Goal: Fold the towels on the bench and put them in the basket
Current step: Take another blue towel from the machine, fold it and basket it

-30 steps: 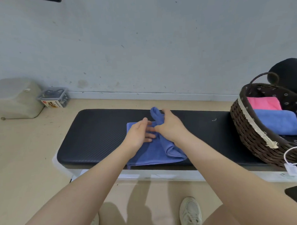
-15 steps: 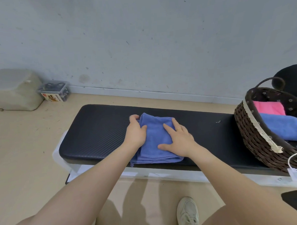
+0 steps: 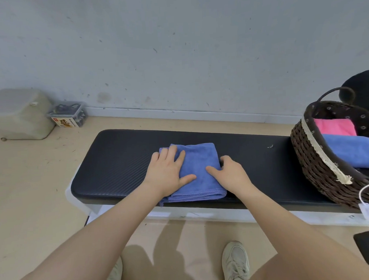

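A: What is shown in the head view?

B: A folded blue towel [image 3: 198,170] is seen lying on the black bench [image 3: 121,161], near its front edge. The left hand [image 3: 167,174] is laid flat on the towel's left part, fingers straight and spread. The right hand [image 3: 229,176] is placed at the towel's right edge, its thumb on the cloth; its fingers are curled down beside the fold, but whether the edge is actually gripped cannot be told.

A: And the basket?

B: The wicker basket [image 3: 318,166] is set at the right end of the bench, well apart from the towel. A pink towel [image 3: 334,127] and another blue towel [image 3: 349,153] are already held in it.

A: Which step is judged to be in hand?

B: The fold appears finished, and the bundle is being pressed flat and readied for lifting.

A: How is it done well?

B: The layers should be smoothed outward so no air is trapped. The stitched edges at the front should be kept aligned. The bundle is best lifted from both sides, supported underneath, so the fold is not lost on the way to the basket.
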A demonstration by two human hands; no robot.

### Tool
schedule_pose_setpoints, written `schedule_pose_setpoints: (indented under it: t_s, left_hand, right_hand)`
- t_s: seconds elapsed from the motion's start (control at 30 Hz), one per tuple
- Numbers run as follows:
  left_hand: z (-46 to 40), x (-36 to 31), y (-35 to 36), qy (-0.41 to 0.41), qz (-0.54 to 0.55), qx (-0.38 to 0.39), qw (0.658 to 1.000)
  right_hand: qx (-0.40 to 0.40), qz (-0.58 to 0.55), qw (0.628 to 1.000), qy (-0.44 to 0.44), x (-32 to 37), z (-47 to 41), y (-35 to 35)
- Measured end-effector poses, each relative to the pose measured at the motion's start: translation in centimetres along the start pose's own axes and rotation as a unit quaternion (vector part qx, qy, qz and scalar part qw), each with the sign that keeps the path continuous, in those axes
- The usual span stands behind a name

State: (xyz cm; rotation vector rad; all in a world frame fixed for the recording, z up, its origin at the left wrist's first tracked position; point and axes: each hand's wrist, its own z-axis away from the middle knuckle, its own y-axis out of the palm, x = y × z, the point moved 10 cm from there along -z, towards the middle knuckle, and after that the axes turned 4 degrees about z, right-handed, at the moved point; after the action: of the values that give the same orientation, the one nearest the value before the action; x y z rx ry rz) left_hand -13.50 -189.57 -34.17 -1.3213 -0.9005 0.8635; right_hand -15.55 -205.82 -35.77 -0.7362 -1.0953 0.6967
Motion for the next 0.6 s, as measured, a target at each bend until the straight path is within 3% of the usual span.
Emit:
schedule_pose_setpoints:
  t_s: [0.13, 0.27, 0.43, 0.6]
  left_hand:
    - [0.3, -2.0, -1.5, 0.073, -0.005, -0.046, 0.996]
    - [0.0, -2.8, 0.7, 0.053, 0.047, 0.033, 0.997]
    - [-0.7, -6.5, 2.1, 0.066, 0.202, 0.094, 0.973]
    - [-1.5, -6.6, 1.1, 0.063, 0.257, 0.069, 0.962]
  right_hand:
    - [0.023, -0.042, 0.999, 0.012, -0.1, -0.3, 0.4]
    - [0.017, -0.14, 0.989, 0.031, -0.5, -0.6, -0.8]
    - [-0.094, -0.097, 0.991, 0.021, -1.8, -1.0, -5.5]
    - [-0.063, -0.015, 0.997, -0.052, 1.7, -0.6, -5.7]
